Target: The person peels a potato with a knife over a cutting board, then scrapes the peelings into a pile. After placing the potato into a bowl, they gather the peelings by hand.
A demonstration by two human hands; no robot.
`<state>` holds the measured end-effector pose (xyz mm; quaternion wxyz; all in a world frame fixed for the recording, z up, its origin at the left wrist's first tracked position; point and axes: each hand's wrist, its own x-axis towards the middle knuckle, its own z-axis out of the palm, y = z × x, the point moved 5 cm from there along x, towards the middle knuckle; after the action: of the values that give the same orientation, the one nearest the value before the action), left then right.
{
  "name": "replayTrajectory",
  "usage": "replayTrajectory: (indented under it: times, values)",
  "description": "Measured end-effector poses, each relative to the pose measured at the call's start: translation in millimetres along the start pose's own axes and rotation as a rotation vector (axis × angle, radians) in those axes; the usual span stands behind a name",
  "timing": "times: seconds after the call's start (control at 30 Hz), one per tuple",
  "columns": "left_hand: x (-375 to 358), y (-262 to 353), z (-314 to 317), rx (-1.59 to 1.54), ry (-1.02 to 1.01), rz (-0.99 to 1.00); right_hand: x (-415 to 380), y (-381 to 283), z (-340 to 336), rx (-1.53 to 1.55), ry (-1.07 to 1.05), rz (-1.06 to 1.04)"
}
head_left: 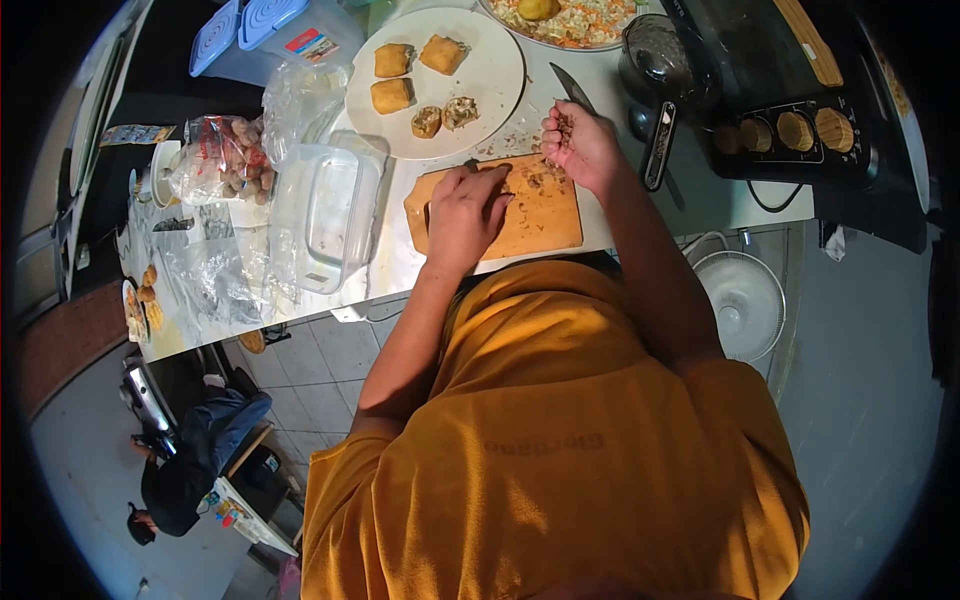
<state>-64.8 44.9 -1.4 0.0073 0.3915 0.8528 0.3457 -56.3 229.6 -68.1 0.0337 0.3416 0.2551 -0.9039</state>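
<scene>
My right hand (582, 150) is curled around chopped brown bits (566, 126), held just above the upper right corner of a wooden cutting board (545, 225). More crumbs of the same brown food lie scattered on the board and on the counter behind it. My left hand (466, 215) rests on the board's left side, palm down, fingers and thumb apart; what lies under it is hidden. A knife (572, 88) lies beyond my right hand, its handle partly covered. A white plate (495, 65) behind the board carries several fried tofu pieces (392, 96), one torn open.
To the left are a clear plastic container (340, 215), plastic bags (225, 165) and blue-lidded tubs (290, 30). A bowl of shredded vegetables (575, 30) stands at the back. A black pan (665, 65) and stove (790, 130) are right. Someone in dark clothes (180, 485) is lower left.
</scene>
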Motion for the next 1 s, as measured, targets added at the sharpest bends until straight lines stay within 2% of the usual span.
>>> replayTrajectory:
  times: [0.07,0.23,0.37,0.47,0.53,0.63,0.77,0.83,0.93,1.0]
  values:
    - [-1.4,-2.6,5.6,-0.044,-0.025,-0.036,3.8,0.5,-3.4,0.044,-0.038,0.020]
    - [-4.5,2.4,9.8,0.009,0.122,0.003,4.6,3.8,-3.2,0.064,0.022,-0.010]
    - [-1.9,-0.8,13.2,0.065,0.067,-0.067,6.8,2.8,-6.1,-0.029,0.051,-0.034]
    - [3.8,-2.5,16.3,0.044,0.110,0.036,7.1,3.6,-6.7,-0.066,0.080,-0.029]
    - [14.9,-1.2,10.7,-0.170,0.120,-0.060,3.4,6.1,-2.9,-0.059,0.070,-0.034]
    - [34.3,9.1,5.8,-0.255,0.179,-0.067,0.9,14.9,0.4,-0.047,0.038,0.001]
    - [52.6,11.2,9.6,-0.153,0.193,-0.009,6.0,21.4,2.9,-0.006,-0.026,0.022]
    - [56.1,18.6,11.9,0.073,0.144,0.127,2.5,19.1,8.4,0.022,-0.019,0.012]
    - [56.3,19.4,9.9,0.043,0.158,0.102,-0.4,18.3,8.3,0.064,0.009,0.049]
    - [55.3,17.0,6.3,-0.029,0.174,0.070,3.5,18.4,6.3,-0.016,-0.094,0.052]
